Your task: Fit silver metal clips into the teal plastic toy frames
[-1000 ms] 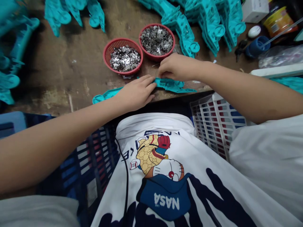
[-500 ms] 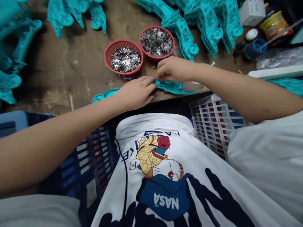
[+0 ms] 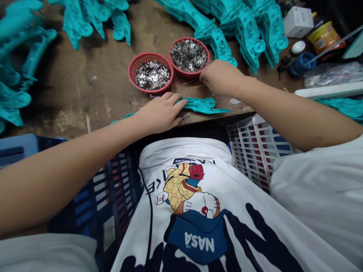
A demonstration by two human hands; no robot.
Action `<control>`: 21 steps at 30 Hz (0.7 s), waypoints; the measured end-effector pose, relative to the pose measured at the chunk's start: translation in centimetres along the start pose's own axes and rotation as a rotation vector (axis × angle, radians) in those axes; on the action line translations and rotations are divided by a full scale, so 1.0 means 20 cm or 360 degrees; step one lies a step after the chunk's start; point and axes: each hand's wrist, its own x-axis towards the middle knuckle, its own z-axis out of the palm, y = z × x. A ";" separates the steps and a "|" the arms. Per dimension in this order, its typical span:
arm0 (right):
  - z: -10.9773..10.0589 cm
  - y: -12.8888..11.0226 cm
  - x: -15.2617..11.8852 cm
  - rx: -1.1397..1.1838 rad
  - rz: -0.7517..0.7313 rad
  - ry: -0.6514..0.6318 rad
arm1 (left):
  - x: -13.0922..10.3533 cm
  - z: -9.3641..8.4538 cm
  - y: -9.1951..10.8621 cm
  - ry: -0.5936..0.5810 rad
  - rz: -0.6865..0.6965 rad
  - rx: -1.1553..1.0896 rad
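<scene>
My left hand [image 3: 161,112] lies over the middle of a long, narrow teal plastic part [image 3: 205,105] near the table's front edge. Its fingers press the part from above, with the thumb on the near side. The part's right end shows past the fingertips; most of its left end is hidden by my forearm. My right hand [image 3: 217,78] is above the table, close to the near right rim of a red basket [image 3: 189,74] of small metal clips. Its fingers are curled together, and what they hold, if anything, is hidden. A second red basket [image 3: 132,75] with shiny metal clips stands to the left.
Stacks of teal parts [image 3: 241,34] stand at the back right, with more teal parts [image 3: 17,68] at the left. A white box [image 3: 298,22], a bottle [image 3: 326,37] and a blue cup [image 3: 303,63] are far right. Plastic crates [image 3: 246,139] flank my lap.
My right hand has lifted off the teal part and moved up and right toward the right basket. My left hand stays on the part. The view has shifted slightly.
</scene>
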 end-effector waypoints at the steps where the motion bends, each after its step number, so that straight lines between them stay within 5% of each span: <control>1: 0.01 0.00 0.00 -0.0125 0.0100 -0.0027 | 0.00 0.00 0.00 0.0006 -0.0003 0.0003; 7: 0.03 -0.12 -0.03 -0.0473 0.0169 -0.0063 | -0.01 0.06 -0.03 0.0094 -0.0021 0.0007; 12: -0.05 -0.14 -0.04 -0.0274 0.0247 -0.0150 | 0.00 0.10 -0.05 0.0199 -0.0154 -0.0153; 17: -0.15 -0.18 -0.08 0.0088 -0.0008 -0.0244 | 0.00 0.12 -0.06 0.0252 -0.0460 -0.0188; 21: -0.14 -0.28 -0.14 0.0027 -0.0078 -0.0331 | 0.00 0.10 -0.05 0.0272 -0.0444 -0.0198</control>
